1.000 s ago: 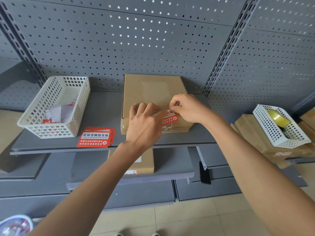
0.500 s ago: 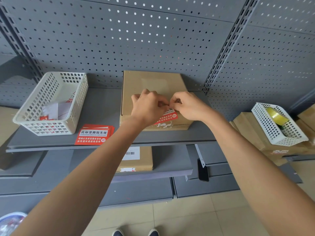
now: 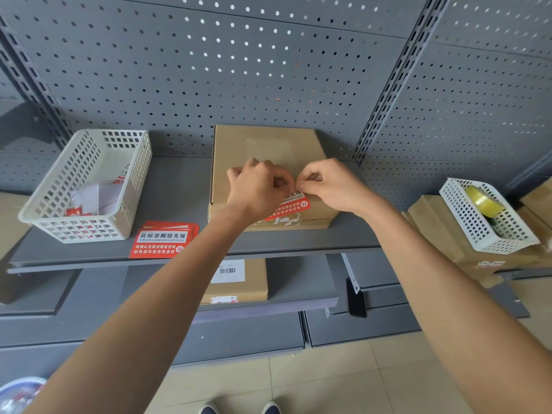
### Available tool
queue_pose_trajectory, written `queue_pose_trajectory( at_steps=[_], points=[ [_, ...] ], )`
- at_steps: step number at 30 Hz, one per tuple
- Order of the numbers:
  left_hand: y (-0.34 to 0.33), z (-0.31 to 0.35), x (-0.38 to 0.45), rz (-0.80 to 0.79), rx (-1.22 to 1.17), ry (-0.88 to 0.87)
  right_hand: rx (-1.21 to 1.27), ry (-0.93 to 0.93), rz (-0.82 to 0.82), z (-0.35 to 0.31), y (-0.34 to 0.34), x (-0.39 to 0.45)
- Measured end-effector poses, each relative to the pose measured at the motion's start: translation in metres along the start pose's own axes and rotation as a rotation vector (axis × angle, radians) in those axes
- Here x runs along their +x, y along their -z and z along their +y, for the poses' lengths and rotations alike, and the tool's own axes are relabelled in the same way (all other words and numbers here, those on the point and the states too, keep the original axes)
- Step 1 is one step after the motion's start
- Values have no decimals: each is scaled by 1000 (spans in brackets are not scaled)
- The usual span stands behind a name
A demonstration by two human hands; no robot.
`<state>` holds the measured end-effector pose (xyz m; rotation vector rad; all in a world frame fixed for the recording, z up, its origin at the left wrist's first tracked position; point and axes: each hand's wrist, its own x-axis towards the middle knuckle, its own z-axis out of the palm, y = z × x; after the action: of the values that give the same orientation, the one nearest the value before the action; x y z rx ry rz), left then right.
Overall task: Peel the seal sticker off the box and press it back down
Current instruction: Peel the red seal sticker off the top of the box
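Both hands on the cardboard box (image 3: 268,150), mid-shelf (image 3: 179,189). Left hand (image 3: 257,189) curled, thumb and forefinger pinched together at the top edge of the red seal sticker (image 3: 294,206). Right hand (image 3: 331,186) pinching the same edge from the other side, fingertips nearly touching the left's. Can't tell if either grip is clamped on the sticker edge or just pressing on it. Sticker sits just below both grips, across the box's front top edge, lower part flat on the front face; torn white residue under it. Stack of spare red stickers (image 3: 164,239) lower left of the left grip, white basket (image 3: 86,186) further left. Second white basket (image 3: 487,216) with a tape roll (image 3: 481,200) well right of the right grip.
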<state>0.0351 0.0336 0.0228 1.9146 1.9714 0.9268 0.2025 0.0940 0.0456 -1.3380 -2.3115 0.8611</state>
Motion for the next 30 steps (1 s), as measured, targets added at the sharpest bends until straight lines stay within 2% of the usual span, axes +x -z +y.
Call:
queue_pose_trajectory(
  at_steps=[4, 12, 22, 30],
  points=[
    [0, 0, 0, -11, 10, -15, 52, -5, 54, 6, 3, -4],
    [-2, -3, 0, -4, 33, -31, -31, 46, 49, -1, -4, -6],
    [11, -14, 1, -84, -23, -82, 42, 38, 91, 7, -10, -8],
    [14, -16, -2, -80, 7, -123, 88, 14, 109, 9, -12, -9]
  ],
)
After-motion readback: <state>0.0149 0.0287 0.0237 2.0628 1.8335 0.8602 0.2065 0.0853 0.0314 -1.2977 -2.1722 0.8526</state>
